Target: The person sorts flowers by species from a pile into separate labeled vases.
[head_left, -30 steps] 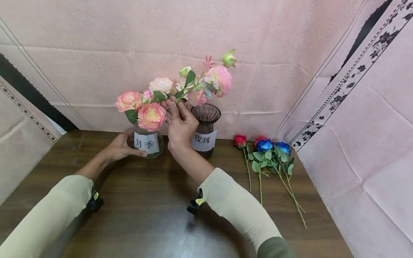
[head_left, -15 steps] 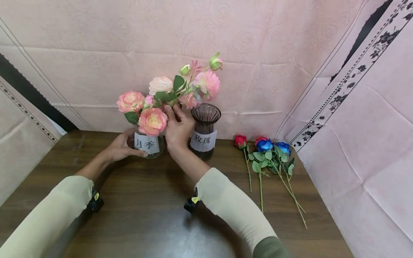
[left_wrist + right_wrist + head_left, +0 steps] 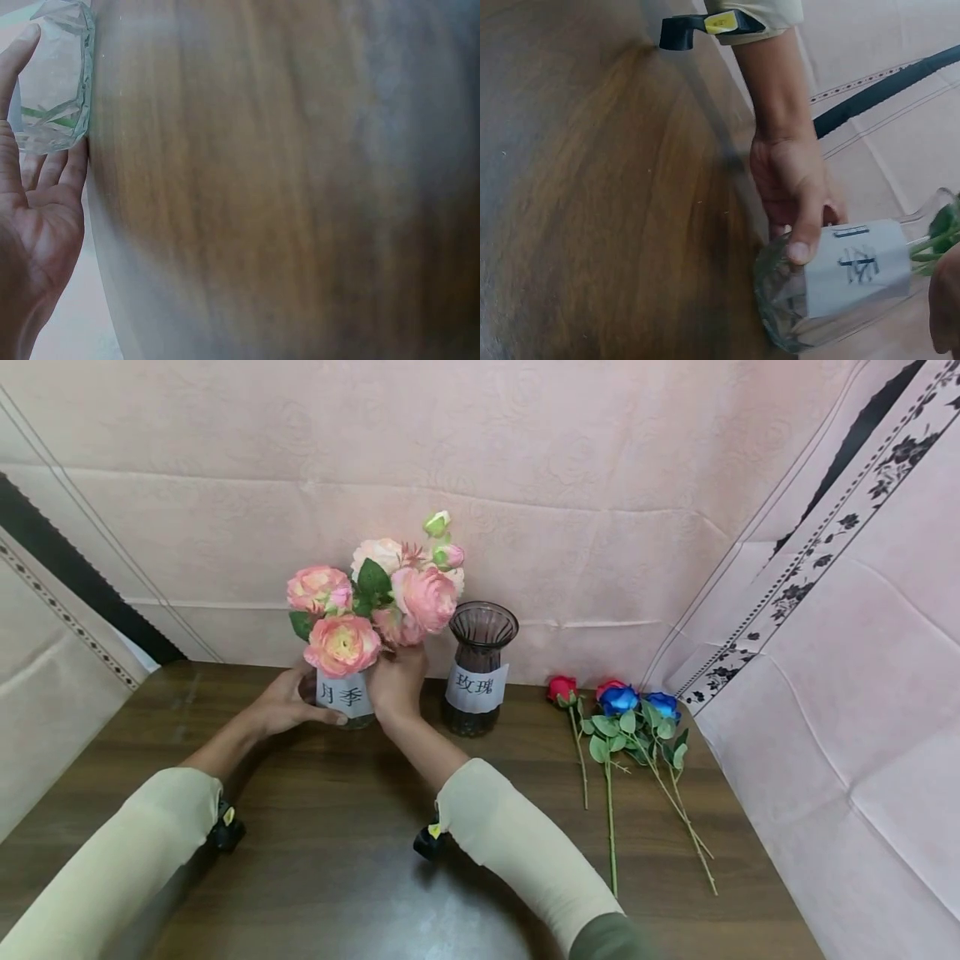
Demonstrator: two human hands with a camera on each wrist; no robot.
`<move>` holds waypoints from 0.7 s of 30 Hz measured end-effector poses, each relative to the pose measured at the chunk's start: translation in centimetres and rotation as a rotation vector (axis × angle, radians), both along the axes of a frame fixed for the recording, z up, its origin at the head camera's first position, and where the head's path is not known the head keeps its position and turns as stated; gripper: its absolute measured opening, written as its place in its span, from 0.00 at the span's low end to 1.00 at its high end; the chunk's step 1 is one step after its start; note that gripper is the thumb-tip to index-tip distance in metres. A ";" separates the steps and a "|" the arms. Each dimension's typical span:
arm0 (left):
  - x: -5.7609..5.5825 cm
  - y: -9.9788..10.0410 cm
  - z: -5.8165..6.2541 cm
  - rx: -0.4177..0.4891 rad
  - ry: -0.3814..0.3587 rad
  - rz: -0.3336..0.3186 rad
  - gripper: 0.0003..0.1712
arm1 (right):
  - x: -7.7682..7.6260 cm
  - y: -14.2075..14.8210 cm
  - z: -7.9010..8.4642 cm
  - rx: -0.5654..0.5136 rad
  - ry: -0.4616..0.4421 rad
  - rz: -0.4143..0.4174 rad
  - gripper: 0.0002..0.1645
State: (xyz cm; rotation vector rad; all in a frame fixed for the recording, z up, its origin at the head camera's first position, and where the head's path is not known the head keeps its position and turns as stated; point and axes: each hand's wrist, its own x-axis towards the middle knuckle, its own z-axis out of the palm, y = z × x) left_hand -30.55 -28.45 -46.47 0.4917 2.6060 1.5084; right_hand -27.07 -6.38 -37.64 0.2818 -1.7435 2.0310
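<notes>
My left hand (image 3: 281,703) grips a clear glass vase (image 3: 784,300) low on its side, thumb across the front by a white paper label (image 3: 343,693) with dark characters. Green stems (image 3: 56,118) show inside the glass in the left wrist view. Peach-pink flowers (image 3: 343,645) stand in its mouth. Close against the vase's neck, my right hand (image 3: 399,683) holds a spray of pink flowers (image 3: 426,597) by its stem, just under the blooms. The blooms hide its fingertips and the vase's rim. In the right wrist view only an edge of that hand shows.
A dark ribbed glass vase (image 3: 480,643) with a white label stands just right of my right hand. Red roses (image 3: 561,690) and blue roses (image 3: 619,700) with long stems lie on the wooden table (image 3: 322,860) at right. Pink cloth (image 3: 600,443) hangs behind.
My right hand has moved left and down with the pink spray, from beside the dark vase to the clear vase's neck. The spray stands more upright. The left hand keeps its hold.
</notes>
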 end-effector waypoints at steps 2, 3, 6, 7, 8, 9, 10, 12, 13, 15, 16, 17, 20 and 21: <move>0.0 0.0 0.0 0.005 -0.005 0.002 0.62 | 0.0 0.0 -0.4 0.065 0.003 -0.003 0.13; 0.0 0.0 0.0 0.006 -0.006 0.001 0.62 | 0.1 0.1 -0.6 0.179 0.005 -0.053 0.13; 0.1 -0.1 0.0 0.003 0.002 0.000 0.61 | 0.3 0.3 -1.2 0.318 0.026 -0.073 0.15; 0.1 -0.1 0.0 -0.003 0.005 0.002 0.61 | 0.5 0.3 -1.3 0.322 0.030 -0.066 0.16; 0.1 -0.1 0.0 -0.005 0.006 0.005 0.61 | 0.6 0.3 -1.5 0.319 0.028 -0.067 0.16; 0.1 -0.1 0.1 -0.007 0.005 0.007 0.62 | 0.8 0.2 -1.7 0.289 0.022 -0.063 0.16; 0.1 -0.1 0.1 -0.009 0.003 0.010 0.63 | 0.9 0.1 -1.9 0.246 0.016 -0.064 0.16; 0.2 -0.1 0.2 -0.012 0.000 0.015 0.64 | 1.1 -0.1 -2.1 0.155 0.018 -0.084 0.14; 0.2 -0.1 0.2 -0.011 0.001 0.016 0.64 | 1.2 -0.2 -2.2 0.107 0.019 -0.089 0.13; 0.3 0.0 0.2 -0.002 0.005 0.018 0.64 | 1.1 -0.5 -2.3 0.050 0.038 -0.093 0.11; 0.3 0.0 0.2 0.001 0.012 0.017 0.64 | 1.1 -0.5 -2.4 0.040 0.046 -0.087 0.11; 0.3 0.0 0.2 0.006 0.017 0.015 0.63 | 1.1 -0.4 -2.4 0.032 0.048 -0.075 0.11; 0.3 0.1 0.1 0.021 0.026 0.003 0.61 | 1.1 0.0 -2.5 0.040 0.049 -0.027 0.10; 0.3 0.1 0.1 0.024 0.028 -0.001 0.61 | 1.2 0.3 -2.5 0.044 0.046 -0.009 0.10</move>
